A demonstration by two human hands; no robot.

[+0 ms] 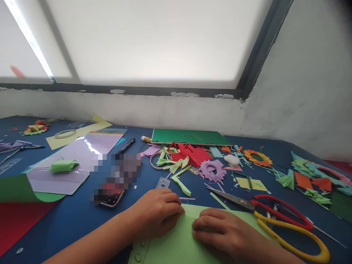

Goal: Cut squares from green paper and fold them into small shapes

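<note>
A light green sheet of paper [181,240] lies at the near edge of the table, under both my hands. My left hand [158,212] has its fingers curled and pressed together on the sheet near its far edge. Close beside it, my right hand [220,231] holds the paper with bent fingers, its fingertips facing the left hand. A clear plastic template with round holes [140,251] shows at the sheet's left side, partly covered by my left forearm. Scissors with red and yellow handles [255,207] lie half open beside my right hand.
Paper scraps [178,157], a purple paper ring [213,170] and an orange paper ring [257,157] lie beyond my hands. A green board [189,136] is at the back. To the left are a phone [114,200], a black marker [127,145] and a purple paper pack [79,157].
</note>
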